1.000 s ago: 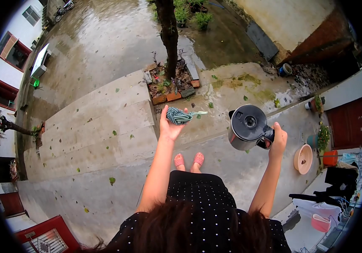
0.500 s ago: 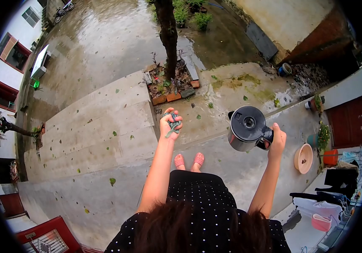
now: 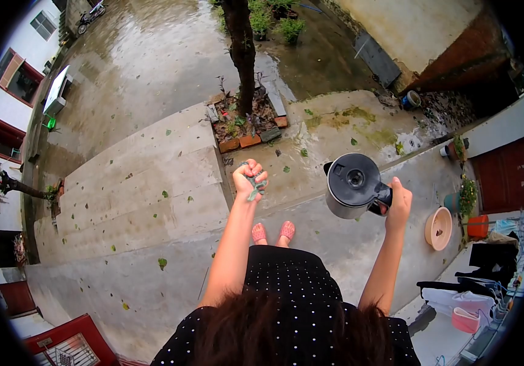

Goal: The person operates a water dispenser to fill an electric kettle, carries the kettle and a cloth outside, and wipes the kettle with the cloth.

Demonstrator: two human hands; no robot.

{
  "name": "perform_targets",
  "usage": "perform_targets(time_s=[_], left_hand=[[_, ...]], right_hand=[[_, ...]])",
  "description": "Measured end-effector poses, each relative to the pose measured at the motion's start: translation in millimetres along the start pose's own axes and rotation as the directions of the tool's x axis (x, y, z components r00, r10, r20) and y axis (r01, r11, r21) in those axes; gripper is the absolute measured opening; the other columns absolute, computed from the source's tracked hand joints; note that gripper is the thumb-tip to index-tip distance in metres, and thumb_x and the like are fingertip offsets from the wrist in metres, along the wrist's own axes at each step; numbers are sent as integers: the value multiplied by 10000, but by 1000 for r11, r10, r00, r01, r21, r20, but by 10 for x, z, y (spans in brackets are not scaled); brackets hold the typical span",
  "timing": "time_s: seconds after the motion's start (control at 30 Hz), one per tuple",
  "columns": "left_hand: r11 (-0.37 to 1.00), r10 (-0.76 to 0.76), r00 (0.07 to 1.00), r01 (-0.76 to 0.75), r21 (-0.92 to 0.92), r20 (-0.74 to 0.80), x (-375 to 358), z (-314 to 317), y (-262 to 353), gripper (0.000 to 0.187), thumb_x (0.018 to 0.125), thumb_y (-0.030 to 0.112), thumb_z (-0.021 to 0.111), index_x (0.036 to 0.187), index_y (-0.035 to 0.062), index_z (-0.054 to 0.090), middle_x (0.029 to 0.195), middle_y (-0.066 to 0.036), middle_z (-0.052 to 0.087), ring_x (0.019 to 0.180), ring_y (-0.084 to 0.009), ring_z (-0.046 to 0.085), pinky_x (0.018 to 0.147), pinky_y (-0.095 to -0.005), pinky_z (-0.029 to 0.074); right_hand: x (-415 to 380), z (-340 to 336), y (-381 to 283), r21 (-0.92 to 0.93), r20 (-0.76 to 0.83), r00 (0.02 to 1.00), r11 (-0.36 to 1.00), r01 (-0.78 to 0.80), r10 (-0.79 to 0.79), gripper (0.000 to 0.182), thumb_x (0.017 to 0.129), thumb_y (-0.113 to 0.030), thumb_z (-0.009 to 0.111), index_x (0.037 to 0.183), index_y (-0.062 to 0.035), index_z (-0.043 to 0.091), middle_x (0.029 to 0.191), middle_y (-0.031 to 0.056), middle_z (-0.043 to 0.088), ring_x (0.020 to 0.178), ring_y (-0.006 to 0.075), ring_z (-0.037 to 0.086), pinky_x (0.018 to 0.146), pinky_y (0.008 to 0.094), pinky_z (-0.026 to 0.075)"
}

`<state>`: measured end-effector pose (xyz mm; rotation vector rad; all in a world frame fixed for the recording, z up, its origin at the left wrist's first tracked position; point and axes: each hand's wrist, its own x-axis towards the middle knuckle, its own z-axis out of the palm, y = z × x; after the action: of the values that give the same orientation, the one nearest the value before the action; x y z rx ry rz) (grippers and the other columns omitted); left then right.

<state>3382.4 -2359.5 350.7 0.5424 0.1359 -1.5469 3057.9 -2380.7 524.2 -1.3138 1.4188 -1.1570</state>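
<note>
My right hand (image 3: 400,204) is wrapped round the black handle of a steel kettle (image 3: 358,186) with a flat black lid. The kettle is held in the air, its spout side pointing left and its lid facing me. In front of me on the other side, my left hand (image 3: 251,180) is closed in a fist. Squeezed in it is a crumpled grey-green cloth (image 3: 254,190), whose end hangs out at the palm; most of it is hidden by the fingers. The two hands are well apart.
A tree trunk (image 3: 243,55) rises from a brick-edged bed (image 3: 249,140) ahead. Wet concrete with scattered leaves and a step edge (image 3: 224,201) surrounds it. On the right are a pink basin (image 3: 438,229), an orange bucket (image 3: 477,226) and hanging laundry (image 3: 466,302).
The kettle and my right hand have shifted slightly left. My left fist has turned a little, and the cloth end shows differently. Both hands keep their hold.
</note>
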Motion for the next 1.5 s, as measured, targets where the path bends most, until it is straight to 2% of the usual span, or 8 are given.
perform_targets(time_s=[0.13,0.27,0.43,0.93,1.13,1.27,1.47,1.5], left_hand=[[996,48,992,-38,85,-121,41,13,-76,92,676,114,458,757,155,472,662,6,490,510,-150,474,361,-284,303],[999,-8,986,15,40,-168,-48,163,-132,143,794,196,522,915,120,521,850,-74,590,732,-264,590,592,-379,482],[994,-91,995,93,-56,39,-53,75,-152,311,866,299,478,1119,120,492,1117,-117,566,1029,-316,539,894,-458,430],[991,-125,991,122,56,47,-48,127,-219,311,899,316,485,1153,145,537,1102,-60,605,996,-246,581,861,-449,460],[985,-167,982,162,-62,-93,32,47,-158,190,846,314,595,880,137,535,930,-58,597,847,-227,612,784,-463,501],[992,-55,986,36,-117,-159,83,47,-155,155,761,141,638,767,145,483,827,-38,539,744,-206,584,723,-450,524],[965,-48,997,60,-254,52,264,-101,-79,247,659,-96,494,730,130,425,885,-42,490,873,-214,528,525,-308,481],[953,-84,996,75,-294,-18,240,-60,-74,243,717,-96,537,763,132,465,928,-51,505,837,-211,536,440,-228,410]], right_hand=[[34,91,-78,-108,38,998,993,45,-41,485,943,-245,443,523,-12,517,411,-8,407,340,64,322,356,251,234],[112,320,-257,-274,118,988,953,132,-102,468,933,-212,462,526,17,505,417,-14,398,371,65,332,375,276,242],[242,675,-486,-511,293,917,766,390,-272,413,888,-194,516,544,34,497,488,195,436,406,335,365,438,389,323],[510,1195,-862,-645,590,727,336,686,-351,481,893,-280,470,501,-17,561,485,185,498,474,370,507,487,442,409],[594,1126,-860,-660,507,788,430,616,-349,478,899,-283,467,518,-11,563,519,196,507,498,376,511,500,447,405],[565,1039,-853,-602,420,876,648,466,-239,474,910,-269,463,538,17,529,501,196,463,443,344,433,473,410,360],[518,955,-598,-267,335,939,947,178,-82,497,934,-240,469,520,33,457,410,49,386,378,123,324,399,313,272],[484,950,-601,-239,330,941,957,164,-79,499,937,-237,467,516,31,454,416,29,383,388,103,324,395,304,262]])
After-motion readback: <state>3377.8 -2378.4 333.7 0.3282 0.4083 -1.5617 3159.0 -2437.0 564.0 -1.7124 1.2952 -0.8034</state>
